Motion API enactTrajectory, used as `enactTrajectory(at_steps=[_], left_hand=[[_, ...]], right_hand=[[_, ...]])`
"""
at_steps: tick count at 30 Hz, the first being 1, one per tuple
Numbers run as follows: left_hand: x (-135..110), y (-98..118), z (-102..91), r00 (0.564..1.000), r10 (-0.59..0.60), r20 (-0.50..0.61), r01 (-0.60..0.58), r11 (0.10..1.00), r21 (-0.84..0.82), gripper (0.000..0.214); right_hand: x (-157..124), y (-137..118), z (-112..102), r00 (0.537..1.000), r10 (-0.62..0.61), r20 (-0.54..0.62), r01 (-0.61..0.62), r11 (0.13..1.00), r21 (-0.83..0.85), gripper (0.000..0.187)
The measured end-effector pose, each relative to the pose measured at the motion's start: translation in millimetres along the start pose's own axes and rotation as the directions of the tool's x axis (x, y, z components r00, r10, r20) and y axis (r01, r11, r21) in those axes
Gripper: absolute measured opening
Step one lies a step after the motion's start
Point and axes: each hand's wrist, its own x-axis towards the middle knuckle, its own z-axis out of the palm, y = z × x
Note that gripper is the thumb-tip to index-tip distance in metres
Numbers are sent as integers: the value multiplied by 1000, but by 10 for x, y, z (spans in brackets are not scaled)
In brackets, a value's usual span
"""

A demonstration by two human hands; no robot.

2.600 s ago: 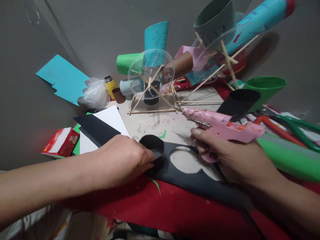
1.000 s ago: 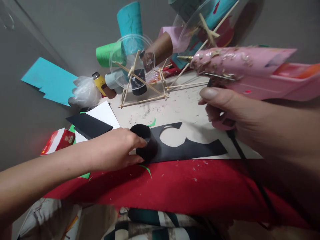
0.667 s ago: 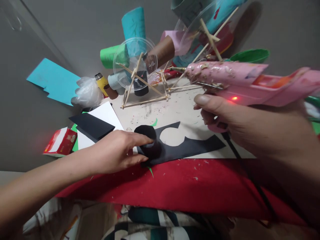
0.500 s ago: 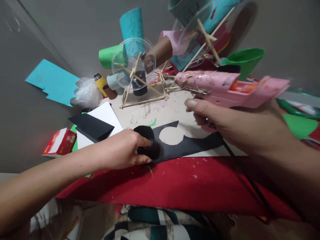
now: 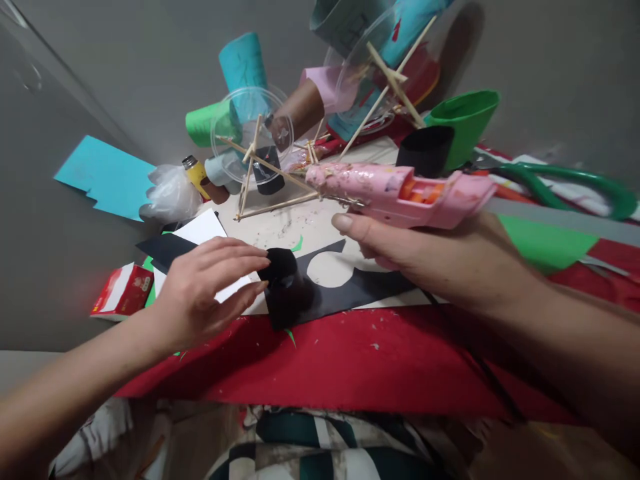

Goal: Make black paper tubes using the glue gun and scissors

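My right hand is wrapped round the handle of a pink glue gun, whose glue-crusted nozzle points left above the board. A black paper tube stands on a cut sheet of black paper with a round hole in it. Beside that tube, my left hand has its thumb and fingers apart, with the fingertips at the tube's left rim. Whether they touch it I cannot tell. Behind stands a wheel of clear plastic discs on a stick frame, carrying coloured paper cups.
A second, larger stick-and-disc wheel rises at the back right. Green-handled scissors and green paper lie at the right. Black folded paper, a red box and a yellow bottle are at the left. Red cloth covers the front edge.
My left hand has drawn back leftward from the black tube, its fingers spreading. The glue gun in my right hand has shifted left and slightly down in view.
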Motion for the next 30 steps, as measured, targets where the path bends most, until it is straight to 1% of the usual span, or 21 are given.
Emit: enactTrajectory(at_steps=[1,2,4,5,7,9,11,13,16,19,22,25,26,27,28,30], left_hand=[[-46,-1,68,999,30,-26,-29,999,40,31],[-83,5,141,999,34,-30,-31,997,69,41],[-130,34,285,999,38,-20,-36,994,104,58],[-138,52,349,999,46,-15,-44,993,114,62],[-131,82,455,998,53,-17,-50,992,114,61],[-103,95,530,998,52,-34,-49,995,89,53],[-73,86,585,997,55,-52,-52,997,61,46],[-57,64,631,993,74,-95,-69,997,46,40],[-66,31,688,984,98,-152,-92,995,46,38],[-92,29,684,981,125,-149,-115,991,74,40],[-91,61,572,976,163,-143,-145,981,130,44],[-32,88,423,960,156,-231,-113,975,189,49],[-3,87,394,958,145,-246,-96,975,200,51],[27,80,384,963,134,-232,-86,975,205,53],[55,67,395,974,127,-188,-87,975,204,54],[93,28,469,992,116,-51,-105,978,178,57]], right_hand=[[2,1,0,999,-43,29,44,999,-26,14],[9,7,1,995,-80,61,83,995,-50,16],[30,31,4,990,-99,100,105,993,-61,23],[41,47,8,989,-98,110,105,993,-56,27],[59,78,21,987,-89,133,95,995,-39,34],[65,101,34,985,-81,155,85,996,-23,38],[62,111,42,981,-80,176,84,996,-16,39],[54,112,43,979,-92,183,97,995,-21,39],[47,115,35,974,-114,198,123,992,-35,40],[49,130,32,970,-123,210,138,989,-55,42],[54,141,32,970,-118,213,136,988,-73,43],[57,132,23,967,-146,206,166,983,-83,42],[57,124,17,967,-160,198,181,979,-92,41],[56,114,10,969,-164,185,186,977,-106,40],[55,102,3,974,-157,162,178,976,-126,39],[51,81,-10,989,-119,88,132,978,-164,35]])
